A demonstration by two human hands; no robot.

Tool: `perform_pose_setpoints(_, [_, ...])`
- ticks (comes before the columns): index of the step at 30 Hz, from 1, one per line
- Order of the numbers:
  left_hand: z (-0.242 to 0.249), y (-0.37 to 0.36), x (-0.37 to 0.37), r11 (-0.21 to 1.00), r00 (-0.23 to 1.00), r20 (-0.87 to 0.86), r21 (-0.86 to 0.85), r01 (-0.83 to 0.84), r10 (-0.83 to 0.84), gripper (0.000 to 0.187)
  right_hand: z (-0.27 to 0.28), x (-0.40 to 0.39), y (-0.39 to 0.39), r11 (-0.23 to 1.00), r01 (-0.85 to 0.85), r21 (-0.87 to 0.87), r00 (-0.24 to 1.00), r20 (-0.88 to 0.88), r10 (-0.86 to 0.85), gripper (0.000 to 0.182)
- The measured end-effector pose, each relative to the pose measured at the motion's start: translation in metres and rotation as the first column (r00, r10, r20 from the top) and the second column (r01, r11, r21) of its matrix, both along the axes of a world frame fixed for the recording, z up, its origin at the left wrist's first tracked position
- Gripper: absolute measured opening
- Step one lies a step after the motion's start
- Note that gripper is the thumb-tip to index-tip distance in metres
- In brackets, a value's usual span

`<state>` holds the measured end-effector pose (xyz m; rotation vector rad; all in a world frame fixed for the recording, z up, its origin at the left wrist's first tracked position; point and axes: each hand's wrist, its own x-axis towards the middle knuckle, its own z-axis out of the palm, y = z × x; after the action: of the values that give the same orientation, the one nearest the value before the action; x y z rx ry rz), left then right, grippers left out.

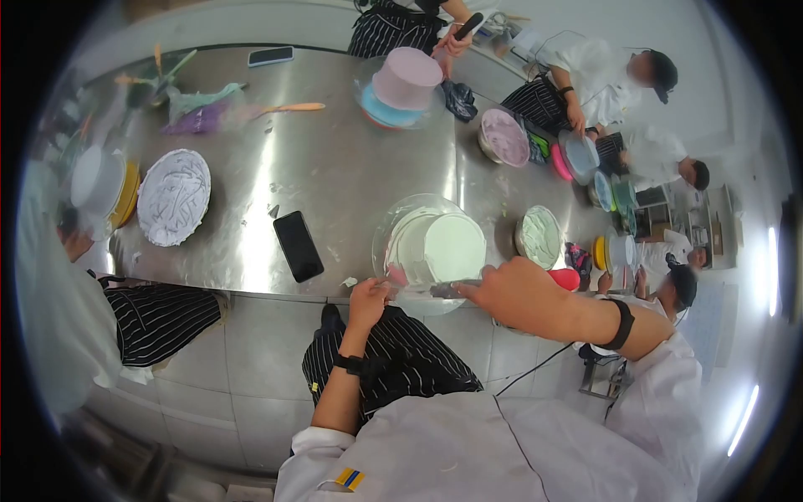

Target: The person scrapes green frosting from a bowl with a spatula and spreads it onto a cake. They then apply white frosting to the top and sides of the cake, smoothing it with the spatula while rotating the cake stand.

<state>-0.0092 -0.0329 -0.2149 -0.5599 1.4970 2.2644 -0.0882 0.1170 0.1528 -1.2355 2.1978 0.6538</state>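
Observation:
A pale green frosted cake (455, 248) stands on a clear round turntable plate (386, 219) at the table's front edge. My right hand (510, 293) is wrapped round the dark handle of a spatula (443, 289), close to the near side of the cake. At the plate's near left rim, my left hand (370, 299) has its fingers pressed together beside a pink patch; whether it grips the rim cannot be made out. Right of the plate sits a bowl of green cream (538, 238).
A black phone (298, 246) lies left of the plate. Farther left are a bowl of white cream (174, 197) and a co-worker's striped apron (163, 322). Across the table, a co-worker's hands (452, 43) are near a pink cake (406, 79). A red object (565, 279) lies to the right.

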Motion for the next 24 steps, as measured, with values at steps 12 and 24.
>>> perform_pose_setpoints(12, [0.252,0.016,-0.025,0.641,0.593,-0.266,-0.463,0.613,-0.760,0.029,-0.011,0.024,0.378,0.428,0.778,-0.459,0.492,0.022,-0.870,0.031])
perform_pose_setpoints(24, [-0.004,0.468,-0.152,0.892,0.930,0.102,-0.263,0.367,-0.352,0.031,-0.225,-0.025,0.557,0.409,0.902,-0.141,0.429,0.418,-0.801,0.027])
